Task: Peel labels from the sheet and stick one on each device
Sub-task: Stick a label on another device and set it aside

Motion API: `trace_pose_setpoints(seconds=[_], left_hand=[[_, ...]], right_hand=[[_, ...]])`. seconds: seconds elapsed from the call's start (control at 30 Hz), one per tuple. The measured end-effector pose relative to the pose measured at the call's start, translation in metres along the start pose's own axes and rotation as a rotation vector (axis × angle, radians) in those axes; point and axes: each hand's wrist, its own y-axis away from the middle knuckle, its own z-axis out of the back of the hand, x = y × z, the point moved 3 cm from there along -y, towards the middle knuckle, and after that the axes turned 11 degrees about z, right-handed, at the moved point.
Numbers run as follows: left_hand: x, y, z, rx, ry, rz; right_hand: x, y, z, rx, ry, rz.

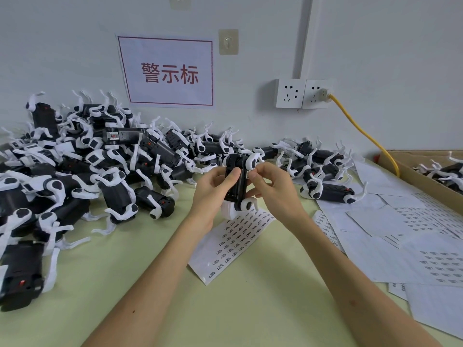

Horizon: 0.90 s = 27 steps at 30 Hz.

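Observation:
One black device with white legs (238,182) stands upright above the table, held between both hands. My left hand (213,194) grips its left side, thumb on the front face. My right hand (270,189) pinches a small label (248,174) against the device's right edge, thumb and forefinger together. Under the hands lies the label sheet (233,244), printed with rows of small labels. A big heap of the same devices (82,166) covers the left of the table.
More devices (323,171) lie along the wall at right. Used and partly used label sheets (400,236) spread over the right side. A cardboard box (426,179) with devices stands at far right. A yellow cable (363,136) runs from the wall socket.

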Motion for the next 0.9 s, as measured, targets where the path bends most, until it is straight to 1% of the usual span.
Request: trace_pose_setpoints(seconds=[0.27, 0.67, 0.8, 0.9], left_hand=[[0.0007, -0.0007, 0.0002, 0.015, -0.012, -0.015], [0.0007, 0.0005, -0.0001, 0.019, -0.043, -0.035], [-0.0002, 0.0009, 0.0012, 0.035, -0.038, -0.024], [-0.0018, 0.0034, -0.0002, 0.045, -0.012, 0.010]], right_hand=[[-0.0028, -0.0007, -0.0004, 0.002, 0.002, -0.013], [-0.0052, -0.0010, 0.0014, -0.025, -0.069, -0.032], [-0.0084, -0.0023, 0.0041, -0.053, -0.080, -0.067], [-0.0089, -0.0017, 0.0083, -0.075, -0.102, -0.130]])
